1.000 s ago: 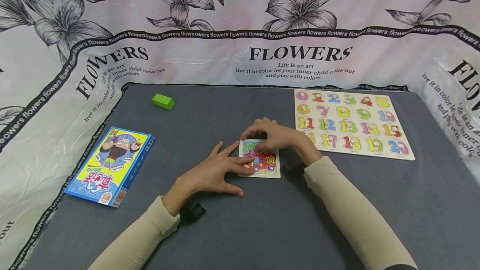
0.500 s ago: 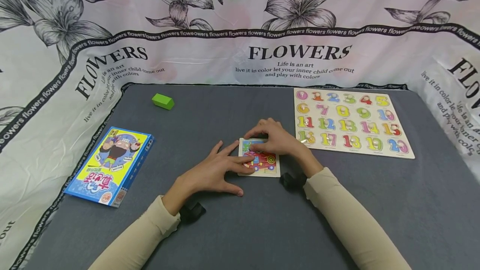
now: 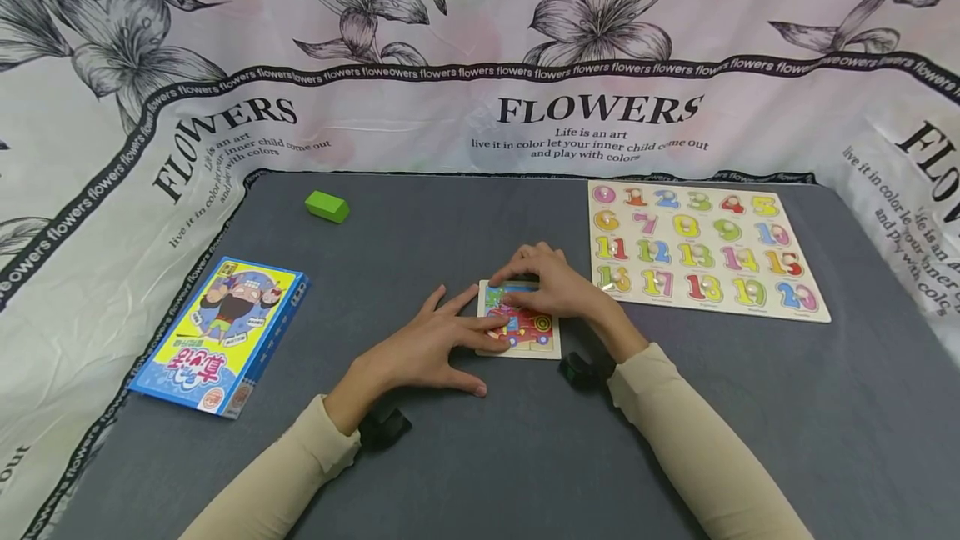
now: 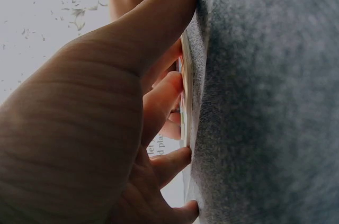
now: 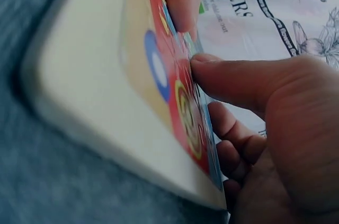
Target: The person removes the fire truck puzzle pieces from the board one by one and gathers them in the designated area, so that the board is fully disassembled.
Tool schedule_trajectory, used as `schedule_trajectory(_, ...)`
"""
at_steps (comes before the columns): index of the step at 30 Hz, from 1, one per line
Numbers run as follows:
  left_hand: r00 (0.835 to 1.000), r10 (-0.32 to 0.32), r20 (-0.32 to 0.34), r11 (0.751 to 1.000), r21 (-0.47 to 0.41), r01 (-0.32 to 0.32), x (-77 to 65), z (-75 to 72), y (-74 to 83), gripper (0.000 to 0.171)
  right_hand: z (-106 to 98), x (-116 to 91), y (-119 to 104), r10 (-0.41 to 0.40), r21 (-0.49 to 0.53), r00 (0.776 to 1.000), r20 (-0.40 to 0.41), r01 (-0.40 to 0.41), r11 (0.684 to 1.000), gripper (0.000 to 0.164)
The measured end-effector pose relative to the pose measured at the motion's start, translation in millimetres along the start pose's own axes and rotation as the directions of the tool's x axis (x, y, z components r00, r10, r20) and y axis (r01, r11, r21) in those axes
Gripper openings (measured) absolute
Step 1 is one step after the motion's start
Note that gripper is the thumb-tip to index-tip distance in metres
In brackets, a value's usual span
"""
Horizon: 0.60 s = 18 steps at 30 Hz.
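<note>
A small jigsaw puzzle (image 3: 536, 344) in a pale frame, printed with a red vehicle, lies flat at the middle of the table. My left hand (image 3: 423, 347) reaches in from its left with fingers spread. Two of its fingertips press on the picture, and another touches the left edge; in the left wrist view the thumb (image 4: 164, 12) stays off the board. My right hand (image 3: 551, 283) holds the puzzle's upper part, thumb on the picture and fingers curled at the far edge. In the right wrist view the thumb (image 5: 233, 78) lies against the picture (image 5: 183, 102). My hands hide part of it.
A number board (image 3: 708, 248) with shaped pieces lies at the back right, close to my right hand. A blue and yellow box (image 3: 217, 336) lies at the left, and a green block (image 3: 327, 207) behind it. Flower-printed cloth (image 3: 420, 119) hangs along the back.
My right hand has shifted slightly, its thumb sliding left on the picture and its index fingertip moving a little right along the upper edge. My left hand and the puzzle have stayed put.
</note>
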State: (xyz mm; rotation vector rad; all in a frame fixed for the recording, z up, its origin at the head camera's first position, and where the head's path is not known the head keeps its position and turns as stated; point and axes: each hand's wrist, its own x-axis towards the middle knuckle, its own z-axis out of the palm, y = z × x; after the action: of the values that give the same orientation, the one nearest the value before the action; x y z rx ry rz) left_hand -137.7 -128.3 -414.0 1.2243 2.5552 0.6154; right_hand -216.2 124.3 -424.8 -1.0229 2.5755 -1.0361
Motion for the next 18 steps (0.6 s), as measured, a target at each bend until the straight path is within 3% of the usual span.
schedule_trajectory(18, 1.0, -0.005, 0.009, 1.0, -0.009, 0.005, 1.2, 0.1, 0.0, 0.065, -2.2, -2.7, 1.6, -0.001, 0.033, 0.999, 0.033, 0.0, 0.999, 0.028)
